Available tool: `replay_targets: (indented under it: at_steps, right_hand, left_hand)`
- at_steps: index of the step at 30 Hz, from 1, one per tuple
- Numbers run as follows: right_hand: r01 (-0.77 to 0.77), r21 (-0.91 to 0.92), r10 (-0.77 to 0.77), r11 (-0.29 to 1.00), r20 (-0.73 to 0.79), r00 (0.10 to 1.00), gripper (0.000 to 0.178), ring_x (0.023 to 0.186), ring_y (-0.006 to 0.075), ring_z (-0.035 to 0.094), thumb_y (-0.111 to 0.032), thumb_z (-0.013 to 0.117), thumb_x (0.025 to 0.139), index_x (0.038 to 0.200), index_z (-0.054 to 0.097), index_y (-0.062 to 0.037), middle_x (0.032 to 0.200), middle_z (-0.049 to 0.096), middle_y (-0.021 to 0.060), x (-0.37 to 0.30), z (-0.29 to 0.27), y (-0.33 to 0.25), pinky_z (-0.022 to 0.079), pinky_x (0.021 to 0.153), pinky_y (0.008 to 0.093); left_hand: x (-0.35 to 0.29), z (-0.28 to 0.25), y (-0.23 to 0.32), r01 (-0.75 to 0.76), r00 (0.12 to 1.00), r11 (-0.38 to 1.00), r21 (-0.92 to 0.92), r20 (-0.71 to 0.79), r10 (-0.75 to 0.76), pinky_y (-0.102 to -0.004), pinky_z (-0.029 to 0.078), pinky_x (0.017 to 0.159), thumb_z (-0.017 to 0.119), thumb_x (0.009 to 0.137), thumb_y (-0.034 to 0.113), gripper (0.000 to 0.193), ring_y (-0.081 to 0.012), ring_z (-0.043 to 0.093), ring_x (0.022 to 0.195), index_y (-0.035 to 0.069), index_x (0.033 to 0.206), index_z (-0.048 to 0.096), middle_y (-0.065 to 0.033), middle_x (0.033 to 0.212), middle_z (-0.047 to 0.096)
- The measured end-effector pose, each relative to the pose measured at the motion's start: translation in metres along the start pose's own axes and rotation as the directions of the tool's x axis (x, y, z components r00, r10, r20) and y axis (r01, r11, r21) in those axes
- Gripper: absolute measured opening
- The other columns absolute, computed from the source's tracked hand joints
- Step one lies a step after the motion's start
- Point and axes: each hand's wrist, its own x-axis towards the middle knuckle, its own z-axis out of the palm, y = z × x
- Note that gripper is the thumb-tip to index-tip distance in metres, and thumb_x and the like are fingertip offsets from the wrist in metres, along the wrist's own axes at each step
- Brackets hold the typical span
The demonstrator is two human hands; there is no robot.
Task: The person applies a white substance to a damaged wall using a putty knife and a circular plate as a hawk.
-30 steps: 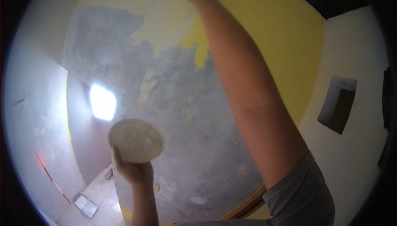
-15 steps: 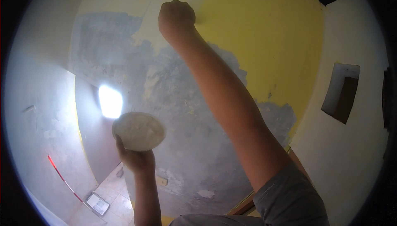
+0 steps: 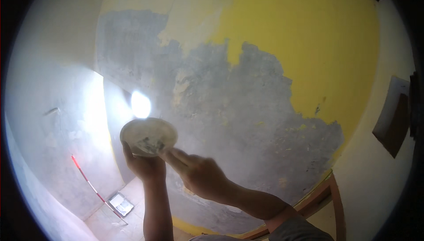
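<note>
My left hand (image 3: 148,168) is closed on a pale, round, shallow bowl (image 3: 137,129), its thumb at the left rim and the fingers underneath. Dark grey smudges or a small dark piece show inside the bowl near its lower right edge. At that edge my right hand (image 3: 201,175) is closed, with its fingers pointing into the bowl; whatever it grips is mostly hidden and blurred. Behind both hands stands a wall (image 3: 229,104), yellow at the upper right, with rough grey patches over its middle and lower part.
A bright light (image 3: 141,104) glares just beyond the bowl. On the left, a red and white striped pole (image 3: 88,181) leans down to the tiled floor beside a light-coloured tray (image 3: 120,203). A rectangular opening (image 3: 392,117) is in the right wall. A wooden frame (image 3: 338,205) stands lower right.
My right hand has come down from the upper wall to the bowl's lower right edge. The left hand still holds the bowl. The view has turned somewhat, shifting the wall rightward.
</note>
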Motion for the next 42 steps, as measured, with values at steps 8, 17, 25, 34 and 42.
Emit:
replay_targets:
  at_steps: [8,17,25,34,42]
  right_hand:
    - [-0.030,0.094,0.024,0.995,0.070,0.997,0.070,0.081,0.0239,0.072,-0.001,0.069,0.080,0.148,0.050,0.0024,0.142,0.058,0.0161,-0.038,0.009,0.016,0.062,0.066,0.0344]
    - [0.013,0.108,-0.019,0.994,0.059,0.998,0.069,0.087,0.0247,0.073,-0.001,0.070,0.082,0.148,0.052,0.0014,0.143,0.060,0.0175,-0.070,-0.002,0.035,0.064,0.072,0.0342]
    - [-0.086,0.058,0.096,0.995,-0.184,0.978,0.053,0.111,0.0317,0.074,-0.002,0.067,0.092,0.144,0.058,-0.0057,0.135,0.068,0.0192,-0.071,-0.049,0.070,0.066,0.088,0.0379]
    - [-0.212,-0.680,-0.284,0.702,-0.540,0.792,0.023,0.104,0.0371,0.073,-0.003,0.060,0.094,0.112,0.074,0.0019,0.110,0.074,0.0225,0.155,-0.227,0.134,0.060,0.089,0.0468]
    - [-0.279,-0.905,-0.036,0.321,-0.306,0.951,0.020,0.096,0.0343,0.075,-0.006,0.056,0.097,0.099,0.074,0.0032,0.099,0.074,0.0215,0.283,-0.255,0.153,0.062,0.082,0.0452]
  left_hand:
    - [-0.005,0.011,0.007,-0.011,0.983,0.995,0.102,-0.181,0.030,-0.0536,0.041,0.114,0.035,0.112,0.049,0.060,-0.0347,0.051,0.133,0.002,0.147,0.048,-0.0180,0.144,0.053]
    - [0.000,-0.009,0.008,0.025,0.974,0.996,0.082,-0.228,-0.006,-0.0560,0.039,0.117,0.036,0.111,0.050,0.061,-0.0369,0.049,0.138,0.002,0.147,0.048,-0.0192,0.148,0.052]
    - [0.012,-0.018,0.024,-0.177,0.953,0.968,0.179,-0.216,0.214,-0.0549,0.038,0.120,0.044,0.110,0.046,0.058,-0.0355,0.048,0.139,0.003,0.148,0.047,-0.0175,0.147,0.051]
    - [-0.011,-0.030,0.006,-0.085,0.983,0.991,0.102,-0.156,0.100,-0.0535,0.038,0.119,0.043,0.112,0.044,0.054,-0.0334,0.048,0.140,0.006,0.150,0.047,-0.0148,0.149,0.051]
    - [-0.028,-0.043,0.011,-0.122,0.971,0.979,0.166,-0.184,0.153,-0.0463,0.049,0.110,0.030,0.117,0.036,0.049,-0.0285,0.058,0.128,0.001,0.146,0.047,-0.0146,0.141,0.056]
